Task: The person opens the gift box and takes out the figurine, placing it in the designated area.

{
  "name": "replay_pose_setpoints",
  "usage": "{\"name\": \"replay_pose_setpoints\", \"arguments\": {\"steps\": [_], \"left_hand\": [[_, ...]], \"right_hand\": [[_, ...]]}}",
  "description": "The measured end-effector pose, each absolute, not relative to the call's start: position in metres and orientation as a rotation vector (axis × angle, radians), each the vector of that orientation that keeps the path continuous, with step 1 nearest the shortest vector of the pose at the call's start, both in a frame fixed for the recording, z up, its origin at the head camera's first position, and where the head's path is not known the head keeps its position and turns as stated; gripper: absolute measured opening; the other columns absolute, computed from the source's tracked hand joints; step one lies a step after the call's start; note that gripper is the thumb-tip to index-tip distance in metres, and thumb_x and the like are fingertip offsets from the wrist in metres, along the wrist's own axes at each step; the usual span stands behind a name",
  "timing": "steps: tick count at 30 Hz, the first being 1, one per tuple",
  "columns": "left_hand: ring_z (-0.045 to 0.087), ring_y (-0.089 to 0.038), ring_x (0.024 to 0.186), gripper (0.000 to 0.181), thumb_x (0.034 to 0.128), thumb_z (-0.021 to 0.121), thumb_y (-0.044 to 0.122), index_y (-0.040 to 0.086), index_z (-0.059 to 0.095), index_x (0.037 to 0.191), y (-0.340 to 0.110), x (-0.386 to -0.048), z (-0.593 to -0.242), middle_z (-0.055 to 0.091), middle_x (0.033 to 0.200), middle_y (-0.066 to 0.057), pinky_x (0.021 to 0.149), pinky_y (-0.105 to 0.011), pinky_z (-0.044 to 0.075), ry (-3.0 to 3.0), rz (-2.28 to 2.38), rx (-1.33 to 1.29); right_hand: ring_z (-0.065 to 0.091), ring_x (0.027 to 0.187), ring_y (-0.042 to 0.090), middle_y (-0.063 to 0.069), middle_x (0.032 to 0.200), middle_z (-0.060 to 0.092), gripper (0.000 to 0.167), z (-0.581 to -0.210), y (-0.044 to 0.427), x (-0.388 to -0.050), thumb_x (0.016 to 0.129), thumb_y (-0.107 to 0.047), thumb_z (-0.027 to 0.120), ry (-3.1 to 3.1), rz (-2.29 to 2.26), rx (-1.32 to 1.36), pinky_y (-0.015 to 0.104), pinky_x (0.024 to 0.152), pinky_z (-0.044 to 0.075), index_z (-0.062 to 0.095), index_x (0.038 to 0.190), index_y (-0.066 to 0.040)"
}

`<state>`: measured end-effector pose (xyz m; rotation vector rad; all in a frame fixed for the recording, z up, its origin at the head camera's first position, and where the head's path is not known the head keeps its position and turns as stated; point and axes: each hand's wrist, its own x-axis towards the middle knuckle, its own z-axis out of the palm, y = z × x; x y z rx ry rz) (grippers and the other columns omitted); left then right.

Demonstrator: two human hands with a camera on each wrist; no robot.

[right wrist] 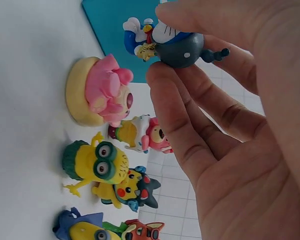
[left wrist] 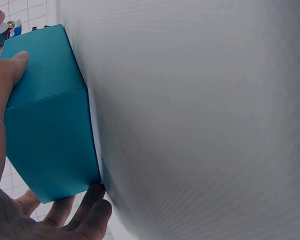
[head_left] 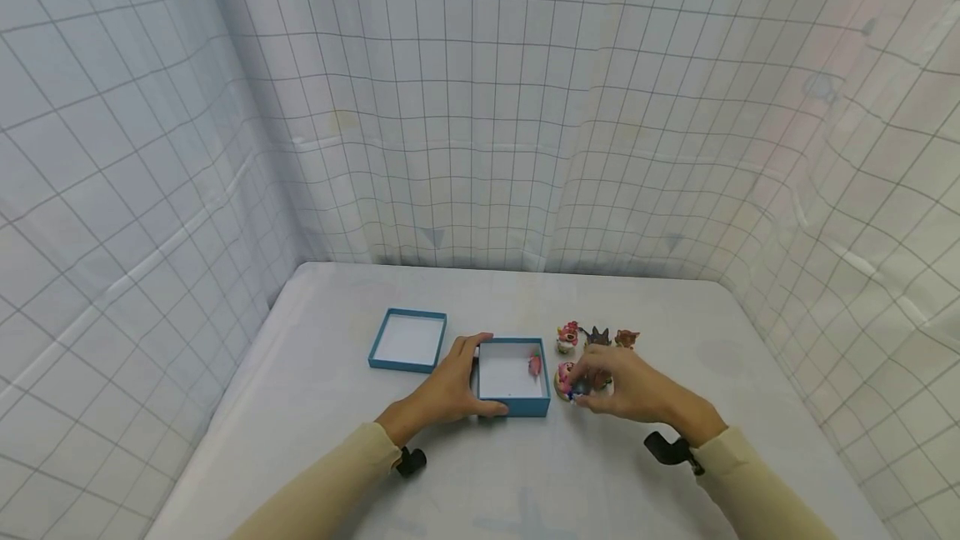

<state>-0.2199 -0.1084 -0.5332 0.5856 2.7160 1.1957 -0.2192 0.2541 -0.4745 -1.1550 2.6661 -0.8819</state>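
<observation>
My left hand (head_left: 447,388) grips an open-topped blue box (left wrist: 52,145), thumb on its near wall and fingers round the far side. Inside the box, at its right, lies a small pink figurine (head_left: 535,365). My right hand (head_left: 633,386) pinches a blue-and-white figurine (right wrist: 182,49) with a dark grey rounded part, held above the table just right of the box. Beside it sits a pink bear figurine (right wrist: 107,90) on a cream base. In the right wrist view, a yellow goggled figurine (right wrist: 102,160) stands near that bear.
A shallow blue lid (head_left: 408,340), white inside, lies left of the box. Behind my right hand stand a red-and-white figurine (head_left: 567,337), a dark-eared figurine (head_left: 598,336) and an orange fox figurine (head_left: 626,338). Gridded white curtains (head_left: 480,107) surround the white table (head_left: 322,332).
</observation>
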Motion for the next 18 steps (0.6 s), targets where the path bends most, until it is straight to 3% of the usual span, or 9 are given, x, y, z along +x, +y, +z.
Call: {"name": "replay_pose_setpoints", "arguments": {"steps": [6,18], "left_hand": [[0.06,-0.034,0.143,0.125,0.0837,0.108,0.046,0.016,0.034,0.18,-0.109,-0.221,-0.533,0.048,0.171,-0.021,0.123,-0.06,0.054,2.72,1.178,0.608],[0.06,-0.036,0.145,0.125,0.0838,0.108,0.046,0.015,0.034,0.18,-0.108,-0.218,-0.532,0.048,0.17,-0.024,0.123,-0.063,0.054,2.731,1.18,0.602]], "right_hand": [[0.071,0.096,0.01,-0.01,0.112,0.076,0.029,-0.481,0.252,-0.216,0.099,-0.013,0.094,2.663,-0.897,-1.16,0.034,0.085,0.067,0.08,0.124,-0.015],[0.069,0.097,0.003,-0.009,0.114,0.079,0.024,-0.497,0.254,-0.212,0.1,-0.016,0.095,2.686,-0.846,-1.177,0.029,0.083,0.065,0.081,0.12,-0.016]]}}
